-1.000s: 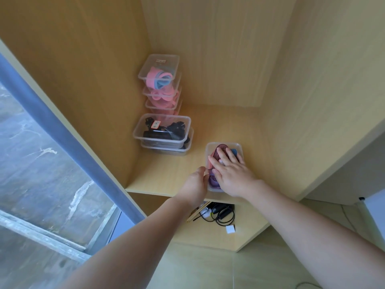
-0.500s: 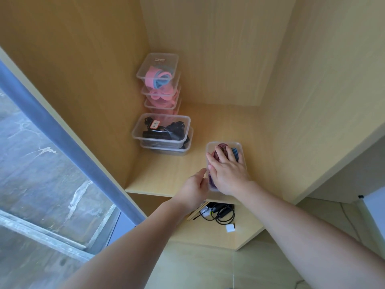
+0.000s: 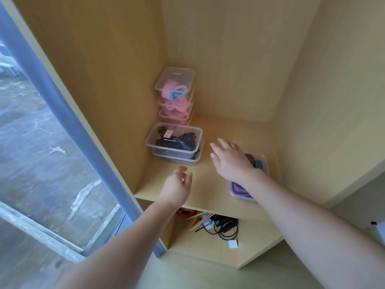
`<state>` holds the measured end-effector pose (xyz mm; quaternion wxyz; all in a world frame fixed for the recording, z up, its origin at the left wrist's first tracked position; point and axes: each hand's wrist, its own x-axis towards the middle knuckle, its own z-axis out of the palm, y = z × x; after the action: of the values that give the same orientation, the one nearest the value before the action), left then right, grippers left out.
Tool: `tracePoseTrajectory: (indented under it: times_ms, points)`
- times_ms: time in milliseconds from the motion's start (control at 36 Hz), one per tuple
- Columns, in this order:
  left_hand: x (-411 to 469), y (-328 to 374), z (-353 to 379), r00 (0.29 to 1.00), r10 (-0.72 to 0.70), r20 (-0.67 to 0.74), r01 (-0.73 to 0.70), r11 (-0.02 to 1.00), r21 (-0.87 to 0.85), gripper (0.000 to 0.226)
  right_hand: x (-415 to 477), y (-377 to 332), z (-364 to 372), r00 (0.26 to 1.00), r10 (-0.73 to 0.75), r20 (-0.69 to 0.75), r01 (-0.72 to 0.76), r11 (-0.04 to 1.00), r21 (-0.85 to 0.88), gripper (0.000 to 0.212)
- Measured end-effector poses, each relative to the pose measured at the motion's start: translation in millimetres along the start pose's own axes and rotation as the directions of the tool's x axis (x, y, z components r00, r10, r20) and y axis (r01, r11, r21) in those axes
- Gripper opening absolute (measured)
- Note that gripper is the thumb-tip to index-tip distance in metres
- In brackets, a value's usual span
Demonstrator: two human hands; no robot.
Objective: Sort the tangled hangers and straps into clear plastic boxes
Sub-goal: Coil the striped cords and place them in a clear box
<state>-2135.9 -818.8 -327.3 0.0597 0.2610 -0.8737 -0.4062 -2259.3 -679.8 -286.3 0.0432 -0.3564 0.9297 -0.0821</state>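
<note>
A clear box [image 3: 263, 161] with purple, red and blue straps sits on the wooden shelf [image 3: 210, 190], at the right, partly hidden by my right forearm. My right hand [image 3: 231, 161] hovers just left of it, fingers spread, holding nothing. My left hand [image 3: 177, 186] is above the shelf's front edge, fingers apart and empty. To the left stand two stacked boxes of black straps [image 3: 175, 142]. Behind them rises a stack of boxes with pink and blue straps [image 3: 176, 92].
The shelf is a corner enclosed by wooden walls at left, back and right. On the lower shelf [image 3: 218, 247] lie black cables [image 3: 225, 226], wooden sticks and a small white square. A blue-framed glass pane [image 3: 52, 142] stands at the left.
Both hands have let go of the box of purple and red straps. My right hand moved up and left off it, my left hand pulled away to the left. The view shifted closer.
</note>
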Motion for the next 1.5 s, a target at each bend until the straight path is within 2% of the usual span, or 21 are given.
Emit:
tracePoseTrajectory:
  times_ms: [139,250,361,500,611,750,889,1167,1250,1361,1500]
  points:
    - [16.5,-4.0,-23.4,0.991,-0.127,-0.053,0.119,0.985,-0.125,0.060,47.7,-32.9,-18.3,0.999,-0.020,-0.032,0.023,0.992,0.123,0.051]
    - [33.0,-5.6,-38.7,0.990,-0.133,-0.043,0.126,0.982,-0.143,0.072,81.6,-51.9,-23.4,0.998,0.019,0.060,-0.028,0.990,0.140,0.057]
    - [49.4,-6.1,-44.9,0.988,-0.152,-0.015,0.149,0.980,-0.134,0.074,108.6,-58.0,-15.1,0.988,0.006,0.154,-0.017,0.997,0.072,0.067]
    - [61.4,-5.2,-40.1,0.987,-0.163,-0.005,0.161,0.979,-0.128,0.076,130.1,-53.5,-12.4,0.982,0.021,0.188,-0.029,0.999,0.039,0.081]
    - [65.3,-2.1,-38.7,0.986,-0.164,-0.017,0.158,0.972,-0.176,0.074,136.7,-49.1,-15.5,0.975,0.014,0.223,-0.049,0.987,0.152,0.090]
    - [69.8,0.4,-34.8,0.986,-0.167,-0.027,0.154,0.954,-0.256,0.073,137.7,-42.4,-15.0,0.958,0.017,0.288,-0.102,0.953,0.285,0.110]
    - [69.7,0.8,-27.0,0.983,-0.180,-0.022,0.160,0.922,-0.351,0.074,130.3,-36.2,-15.3,0.951,-0.014,0.310,-0.097,0.936,0.339,0.095]
    - [51.4,5.0,-14.5,0.995,-0.099,-0.005,0.087,0.901,-0.426,0.057,92.8,-20.4,-12.2,0.955,-0.002,0.298,-0.125,0.906,0.405,0.079]
    - [44.0,8.0,-9.4,0.995,-0.098,0.029,0.101,0.895,-0.435,0.054,77.8,-14.7,-11.5,0.956,0.029,0.291,-0.142,0.915,0.378,0.081]
    - [36.0,12.2,-3.2,0.995,-0.079,0.057,0.096,0.900,-0.425,0.051,55.0,-7.1,-10.7,0.958,0.073,0.279,-0.156,0.945,0.288,0.103]
    - [51.6,6.4,3.4,0.987,-0.092,0.132,0.130,0.938,-0.321,0.062,27.7,6.2,-9.9,0.955,0.055,0.293,-0.129,0.962,0.240,0.092]
